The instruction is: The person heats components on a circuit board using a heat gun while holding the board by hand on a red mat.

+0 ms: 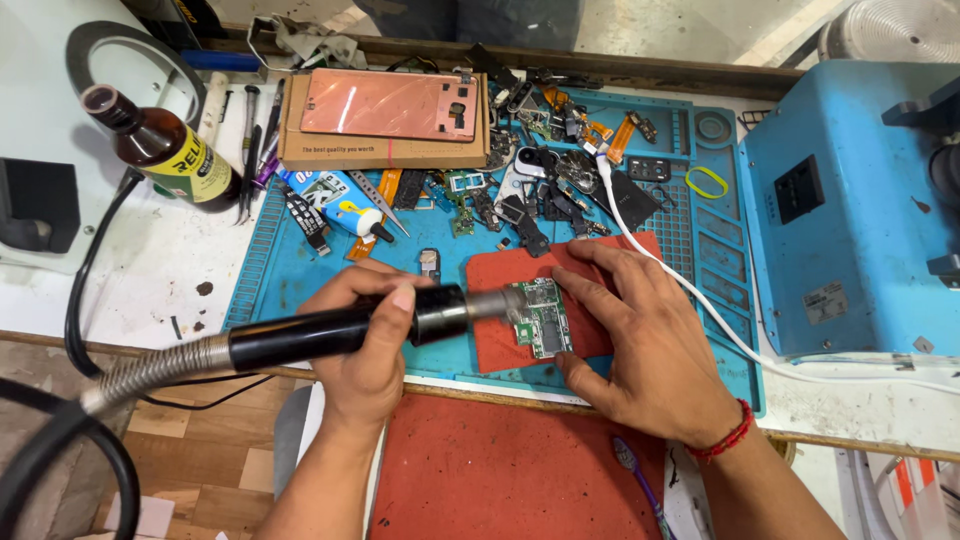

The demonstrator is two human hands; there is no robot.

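The green circuit board (pixel 540 318) lies on a red pad (pixel 520 275) atop the blue work mat (pixel 300 255). The right hand (pixel 655 335) rests spread, fingers bracketing the board. The left hand (pixel 368 335) is wrapped around a black hot-air wand (pixel 330 335), nozzle at the board's left edge.

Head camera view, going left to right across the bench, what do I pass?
Brown glass bottle → left hand gripping the black hot-air handpiece → green circuit board → right hand steadying it → blue machine.
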